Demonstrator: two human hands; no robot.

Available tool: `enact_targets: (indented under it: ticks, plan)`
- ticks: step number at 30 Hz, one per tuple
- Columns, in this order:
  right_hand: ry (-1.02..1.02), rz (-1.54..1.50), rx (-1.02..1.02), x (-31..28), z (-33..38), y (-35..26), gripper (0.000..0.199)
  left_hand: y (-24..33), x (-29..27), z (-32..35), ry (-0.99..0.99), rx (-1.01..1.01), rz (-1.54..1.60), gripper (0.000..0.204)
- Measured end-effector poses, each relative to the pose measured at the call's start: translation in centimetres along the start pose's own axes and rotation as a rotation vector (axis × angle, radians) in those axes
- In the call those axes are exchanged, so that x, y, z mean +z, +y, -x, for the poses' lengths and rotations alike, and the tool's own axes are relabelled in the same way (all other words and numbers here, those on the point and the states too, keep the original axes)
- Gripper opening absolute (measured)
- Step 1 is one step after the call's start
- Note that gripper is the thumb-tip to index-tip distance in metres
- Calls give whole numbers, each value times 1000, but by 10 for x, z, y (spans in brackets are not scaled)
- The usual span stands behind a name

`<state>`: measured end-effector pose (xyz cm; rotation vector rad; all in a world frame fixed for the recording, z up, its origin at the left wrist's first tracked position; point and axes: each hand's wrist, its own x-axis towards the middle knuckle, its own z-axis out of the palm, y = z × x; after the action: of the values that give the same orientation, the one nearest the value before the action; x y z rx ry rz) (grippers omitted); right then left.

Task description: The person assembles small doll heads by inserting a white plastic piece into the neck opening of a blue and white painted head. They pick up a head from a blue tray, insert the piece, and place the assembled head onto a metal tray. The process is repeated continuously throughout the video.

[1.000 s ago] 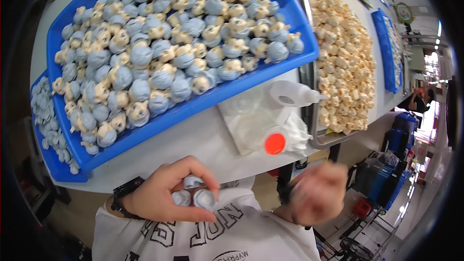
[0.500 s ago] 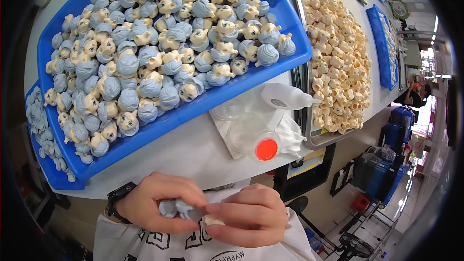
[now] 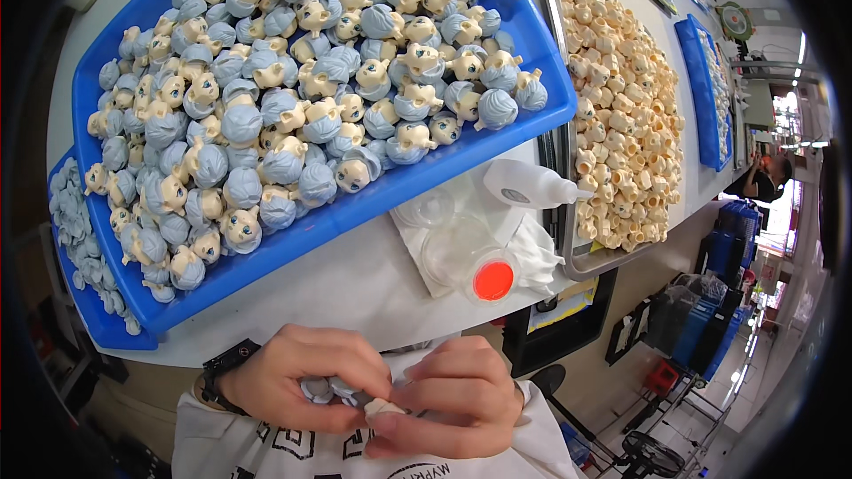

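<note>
My left hand point(image 3: 297, 377) is closed around grey-blue doll hair pieces point(image 3: 318, 388), just above my lap at the table's front edge. Fingers of my right hand point(image 3: 461, 395) pinch a small cream doll head part point(image 3: 383, 407), with its tip close against the left fingers. Much of both parts is covered by my fingers, so whether they touch each other is hidden. Beyond my hands, a big blue tray point(image 3: 373, 215) is heaped with doll heads point(image 3: 241, 231) that have cream faces and grey-blue hair.
Right of the blue tray lie a white squeeze bottle point(image 3: 524, 184), a clear round container point(image 3: 453, 248), a red-centred dish point(image 3: 493, 281) and a white cloth point(image 3: 537, 253). A metal tray point(image 3: 612, 259) holds hollow cream parts point(image 3: 621, 124). Loose hair pieces point(image 3: 84, 248) fill another tray at left.
My right hand has shifted slightly left, and the cream part now sits closer to my left fingers. Both hands keep their hold. The whole view has moved a little.
</note>
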<state>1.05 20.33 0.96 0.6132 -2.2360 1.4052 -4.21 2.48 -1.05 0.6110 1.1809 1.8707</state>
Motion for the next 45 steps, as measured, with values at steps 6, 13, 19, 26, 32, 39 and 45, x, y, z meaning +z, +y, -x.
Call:
enact_targets:
  ticks: [6, 13, 19, 26, 32, 39, 45]
  plan:
    - [-32, 119, 42, -2, 2, -3, 26, -2, 4, 1, 118, 14, -51, 28]
    - [111, 124, 16, -39, 7, 8, 31, 4, 9, -1, 264, -22, -104, 26]
    - [39, 262, 155, -64, -6, 15, 40, -3, 2, 3, 140, 79, -136, 35]
    - [-26, 338, 184, -60, -18, 17, 40, -8, 10, 4, 232, -5, 133, 41]
    - [-57, 469, 157, -57, -21, 18, 37, -6, 6, 3, 218, 1, 48, 33]
    - [-119, 519, 171, -57, -25, 18, 34, -1, 9, 5, 296, -27, 31, 33]
    - [-156, 558, 212, -56, -24, 16, 36, -1, 6, 3, 195, -15, 16, 30]
